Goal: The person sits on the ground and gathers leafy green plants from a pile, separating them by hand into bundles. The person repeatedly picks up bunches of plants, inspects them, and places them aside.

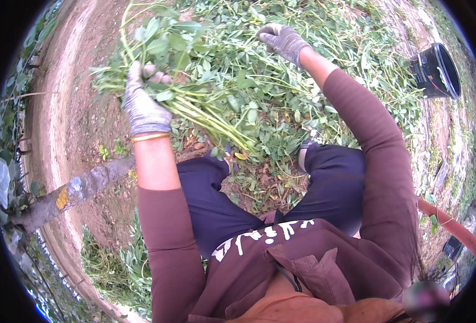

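Observation:
My left hand (147, 99), in a grey-white knit glove, is closed around a bunch of leafy green plant stems (209, 117). The bare stem ends point down to the right, over my left foot, and leaves fan out above the hand. My right hand (282, 40), gloved the same way, is raised over a wide heap of cut green plants (278, 93) with its fingers curled. Whether anything lies between those fingers is hidden.
A black plastic bucket (435, 72) lies tilted at the right. A tree trunk or branch (96, 181) with yellow and pale patches crosses the left side. More cut plants (112, 270) lie at lower left, beside a dirt path (60, 133). A reddish pole (447, 224) is at the right.

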Motion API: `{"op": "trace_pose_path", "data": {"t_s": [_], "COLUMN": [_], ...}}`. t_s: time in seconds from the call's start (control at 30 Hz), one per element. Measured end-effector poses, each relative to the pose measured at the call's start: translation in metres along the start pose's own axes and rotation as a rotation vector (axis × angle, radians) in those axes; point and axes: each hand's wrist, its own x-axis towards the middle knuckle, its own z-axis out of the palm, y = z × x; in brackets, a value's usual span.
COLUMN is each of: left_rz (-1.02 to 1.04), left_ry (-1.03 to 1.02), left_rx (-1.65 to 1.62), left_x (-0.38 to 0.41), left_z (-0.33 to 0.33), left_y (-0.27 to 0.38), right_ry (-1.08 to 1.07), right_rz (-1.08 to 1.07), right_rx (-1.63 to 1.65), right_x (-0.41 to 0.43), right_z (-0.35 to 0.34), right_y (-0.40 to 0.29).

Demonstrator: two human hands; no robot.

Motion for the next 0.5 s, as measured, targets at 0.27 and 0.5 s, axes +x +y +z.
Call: {"op": "trace_pose_path", "data": {"t_s": [0.27, 0.5], "left_rz": [-0.094, -0.248], "left_ry": [-0.051, 0.044], "left_rx": [-0.114, -0.113], "left_x": [0.011, 0.018], "left_z": [-0.018, -0.008], "left_y": [0.003, -0.005], "right_ry": [-0.595, -0.496], "right_rz": [0.311, 0.182], "right_rx": [-0.838, -0.757], "right_x": [-0.016, 0.018], "right_z": [0.045, 0.029], "right_y": [0.119, 0.117]}}
